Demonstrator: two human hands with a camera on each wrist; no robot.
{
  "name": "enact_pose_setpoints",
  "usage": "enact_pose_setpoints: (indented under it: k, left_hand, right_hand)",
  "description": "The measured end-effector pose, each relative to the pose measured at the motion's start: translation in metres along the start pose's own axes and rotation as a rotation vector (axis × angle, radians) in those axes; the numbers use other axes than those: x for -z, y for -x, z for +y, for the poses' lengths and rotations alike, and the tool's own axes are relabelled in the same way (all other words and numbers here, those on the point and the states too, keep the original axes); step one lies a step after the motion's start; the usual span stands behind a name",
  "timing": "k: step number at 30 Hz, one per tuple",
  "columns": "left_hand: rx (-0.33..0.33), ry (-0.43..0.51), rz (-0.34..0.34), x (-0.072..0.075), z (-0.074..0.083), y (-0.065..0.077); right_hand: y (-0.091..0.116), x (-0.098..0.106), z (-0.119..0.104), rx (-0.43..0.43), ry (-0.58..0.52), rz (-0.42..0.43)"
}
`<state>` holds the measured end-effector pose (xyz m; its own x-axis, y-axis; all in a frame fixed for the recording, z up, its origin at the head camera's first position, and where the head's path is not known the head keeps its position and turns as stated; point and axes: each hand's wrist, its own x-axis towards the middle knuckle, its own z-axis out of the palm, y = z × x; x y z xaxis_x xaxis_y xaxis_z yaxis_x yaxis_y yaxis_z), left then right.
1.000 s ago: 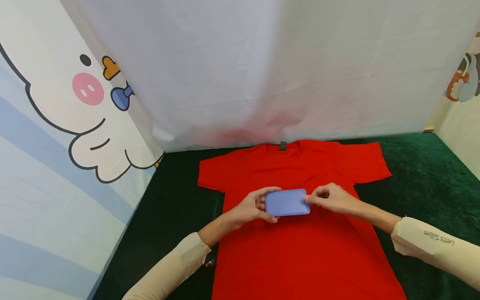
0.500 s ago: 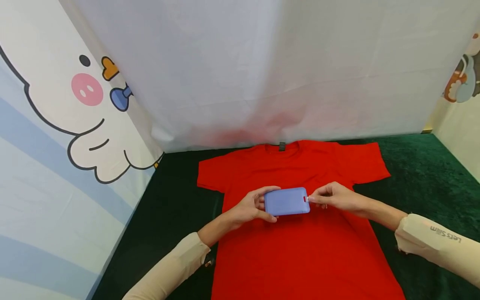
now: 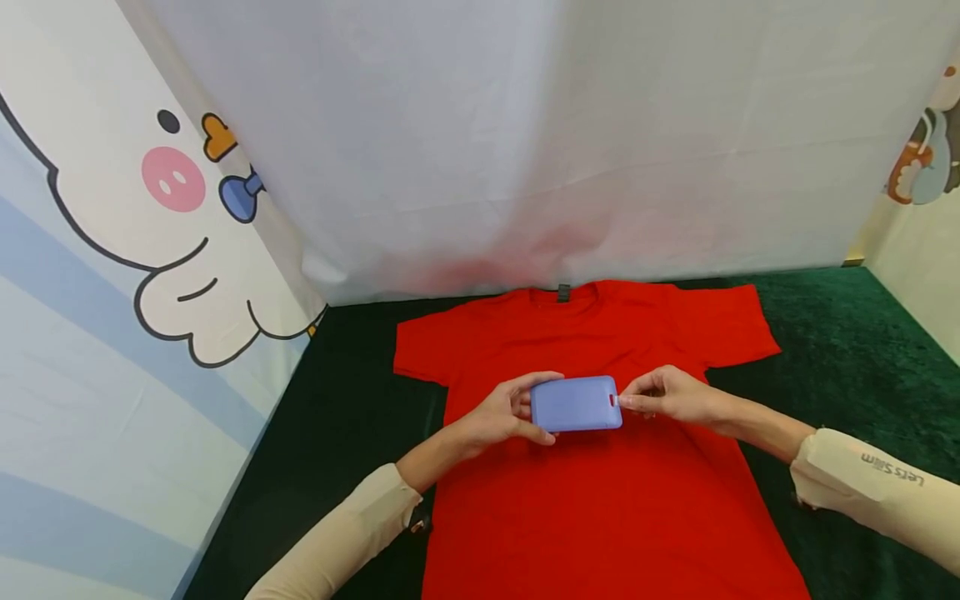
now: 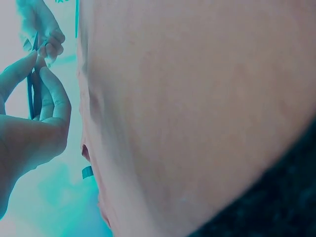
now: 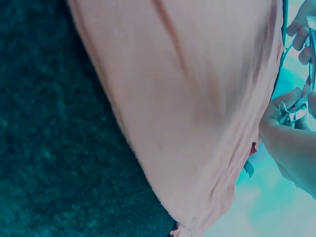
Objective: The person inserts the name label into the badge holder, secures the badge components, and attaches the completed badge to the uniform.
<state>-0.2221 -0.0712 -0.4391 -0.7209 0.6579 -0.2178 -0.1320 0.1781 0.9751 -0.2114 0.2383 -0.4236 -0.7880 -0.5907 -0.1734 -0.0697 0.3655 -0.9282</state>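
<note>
In the head view my left hand grips the left end of a flat lilac-blue badge holder, thumb at its near edge and fingers at the far one. A short slot shows at the holder's right end. There my right hand pinches a small badge clip, whose pale strap reaches the slot. The right wrist view shows the shiny metal of this clip at the fingers; the left wrist view catches the holder edge-on. Both hands are above a red T-shirt spread flat.
A dark green cloth covers the table under the T-shirt. White curtain hangs along the back edge. To the left stands a panel with a cartoon print, and a pale wall bounds the right side.
My right fingers have drawn slightly rightward off the holder's end, uncovering its slot and the pale strap. The left hand and badge holder have barely moved.
</note>
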Motion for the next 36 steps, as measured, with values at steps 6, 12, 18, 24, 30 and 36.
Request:
enact_pose_setpoints:
  k: [6,12,18,24,30,36]
  left_hand:
    - [0.004,0.002,-0.005,0.000,0.000,0.000]
    - [0.006,-0.019,0.003,-0.001,-0.001,-0.001]
    - [0.010,-0.053,0.014,-0.001,-0.003,-0.004]
    - [0.018,-0.039,0.019,0.000,-0.003,-0.002]
    - [0.016,-0.033,0.016,0.001,-0.003,0.000]
    - [0.015,-0.039,0.032,0.005,-0.004,0.001]
  right_hand:
    - [-0.001,-0.003,0.002,0.053,0.082,0.069]
    - [-0.001,-0.006,0.000,0.062,0.132,0.130]
    - [-0.002,-0.010,-0.001,-0.012,0.156,0.162]
    - [0.001,-0.006,0.000,-0.061,0.122,0.106]
    - [0.004,-0.004,0.002,-0.017,0.063,0.059]
    - [0.007,0.000,0.003,0.027,0.039,0.050]
